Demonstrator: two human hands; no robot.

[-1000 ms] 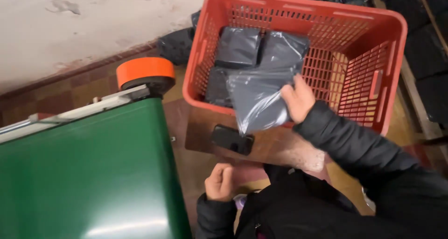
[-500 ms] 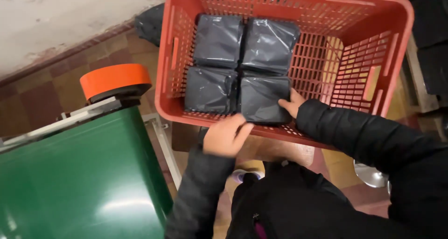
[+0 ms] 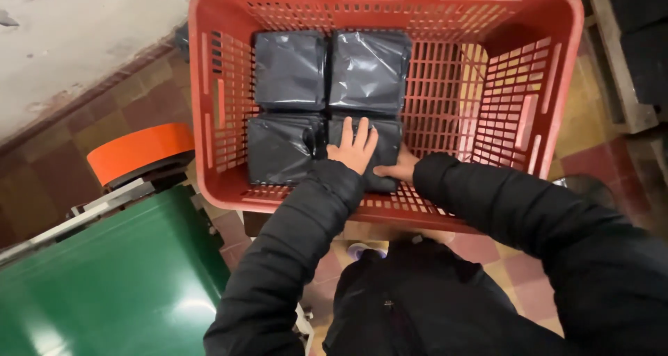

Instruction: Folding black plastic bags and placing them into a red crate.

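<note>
Currently: left hand point(image 3: 353, 147) flat and open, right hand point(image 3: 398, 170) partly hidden, grip unclear, both pressing near-right package point(image 3: 379, 154), 1 of 4 in red crate point(image 3: 543, 119); seating step, likely wants firm, even pressure.

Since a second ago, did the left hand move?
Yes. The left hand went from below the red crate's near rim up into it, onto the nearest black packet.

Four black plastic-wrapped packages point(image 3: 327, 109) fill the left half of the red crate point(image 3: 557, 85); its right half, centre-right of frame, lies bare. A green conveyor point(image 3: 111, 279) blocks the lower left.
</note>
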